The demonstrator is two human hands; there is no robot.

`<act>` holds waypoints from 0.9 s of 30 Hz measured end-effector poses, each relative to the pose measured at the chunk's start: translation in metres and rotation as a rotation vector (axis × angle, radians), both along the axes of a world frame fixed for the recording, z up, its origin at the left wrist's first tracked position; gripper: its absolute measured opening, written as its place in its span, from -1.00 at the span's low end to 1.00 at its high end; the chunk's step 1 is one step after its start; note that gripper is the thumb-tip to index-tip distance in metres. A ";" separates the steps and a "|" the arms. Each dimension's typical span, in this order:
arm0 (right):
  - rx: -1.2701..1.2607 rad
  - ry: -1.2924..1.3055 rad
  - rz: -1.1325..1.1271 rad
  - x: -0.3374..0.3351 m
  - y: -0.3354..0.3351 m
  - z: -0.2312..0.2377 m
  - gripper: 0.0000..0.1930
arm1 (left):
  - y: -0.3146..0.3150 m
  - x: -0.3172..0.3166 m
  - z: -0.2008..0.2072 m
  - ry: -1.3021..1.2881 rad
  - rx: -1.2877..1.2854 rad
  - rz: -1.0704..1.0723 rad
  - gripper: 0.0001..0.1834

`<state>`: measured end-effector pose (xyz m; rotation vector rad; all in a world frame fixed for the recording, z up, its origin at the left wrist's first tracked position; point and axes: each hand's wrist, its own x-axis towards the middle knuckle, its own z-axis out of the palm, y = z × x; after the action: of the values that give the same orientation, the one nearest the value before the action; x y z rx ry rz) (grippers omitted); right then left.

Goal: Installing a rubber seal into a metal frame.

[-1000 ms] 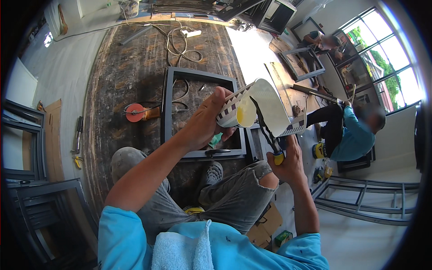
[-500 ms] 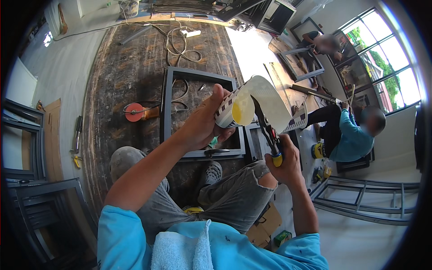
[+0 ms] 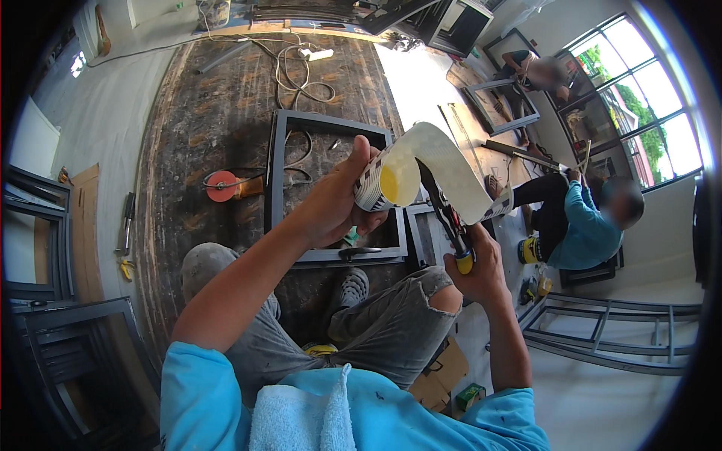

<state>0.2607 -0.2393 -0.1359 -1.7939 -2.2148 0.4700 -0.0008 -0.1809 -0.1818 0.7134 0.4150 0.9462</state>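
Note:
My left hand [image 3: 340, 197] is closed around a paper cup [image 3: 374, 188] with a dark pattern outside and a yellowish inside bottom, tilted toward the right. A wide strip of the cup's wall [image 3: 444, 158] is partly cut away and curls over to the right, still joined at the top. In my right hand [image 3: 481, 269] are snips [image 3: 453, 233] with dark blades and a red, yellow and blue handle. Their blades point up at the cut edge between the cup and the curled strip. Below my hands lies a grey metal frame [image 3: 274, 169] on a stained wooden board.
An angle grinder [image 3: 242, 186] with a red disc lies left of the frame, and a coiled cord [image 3: 304, 90] lies beyond it. Grey frames lean at the left [image 3: 90, 361] and lie at the right [image 3: 609, 331]. Two people work at the right; the nearer wears a blue shirt [image 3: 590, 229].
The snips' tips have shifted slightly left and nearer the cup, and the cut strip curls farther away from it. My left hand keeps its grip on the cup.

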 end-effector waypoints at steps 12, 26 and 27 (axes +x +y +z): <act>0.065 0.069 0.032 -0.004 0.002 -0.016 -0.55 | -0.003 0.003 -0.001 -0.024 -0.003 -0.002 -0.20; 0.112 0.091 0.087 -0.002 0.004 -0.016 -0.49 | -0.001 -0.002 -0.005 -0.145 -0.086 -0.175 -0.22; 0.111 0.091 0.087 -0.002 0.004 -0.017 -0.49 | -0.001 -0.002 -0.006 -0.128 -0.108 -0.179 -0.22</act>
<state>0.2585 -0.2353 -0.1529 -1.5947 -2.2168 0.4287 -0.0024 -0.1818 -0.1876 0.5778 0.2821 0.7899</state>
